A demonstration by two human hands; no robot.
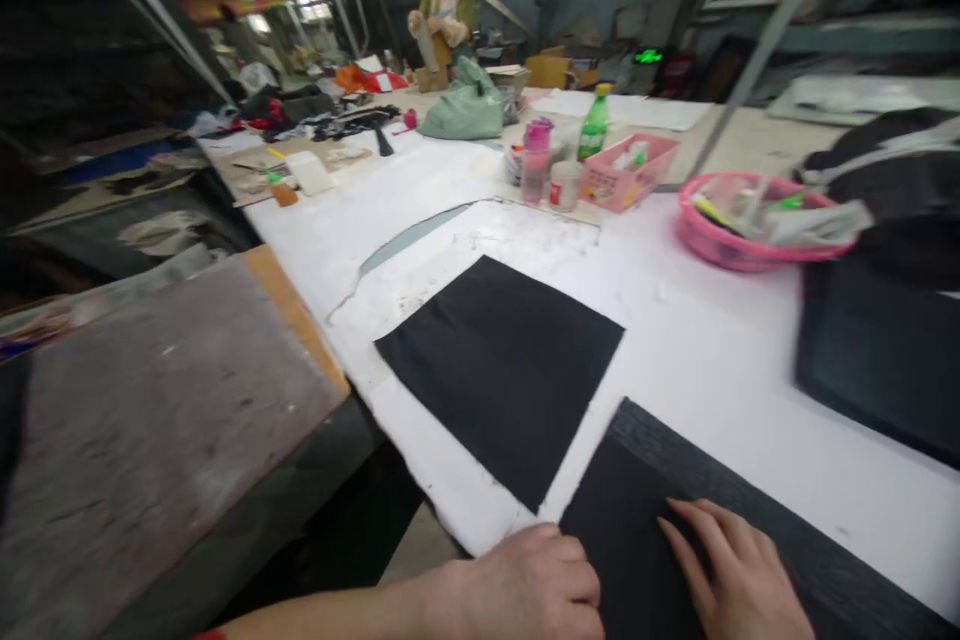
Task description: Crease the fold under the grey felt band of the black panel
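A black sheet of fabric or soft material [630, 520], with a dull, darker-toned strip along its upper edge, lies on the table under both my hands. My left hand [536, 585] is at its left edge, fingers curled in and closed on it; the fingertips are hidden. On the same sheet rests my right hand [739, 565], thumb and fingers apart, fingertips touching the surface. Just beyond lies a separate black four-sided piece [502, 370], flat and untouched.
The white-covered table [720, 340] bears a pink basket [735, 255], a pink box [630, 175], a green bottle [594, 125] and a green bag [465, 105]. More black material [885, 350] lies at right. A grey board [165, 400] stands at left across a gap. Another person [446, 10] is at the far end.
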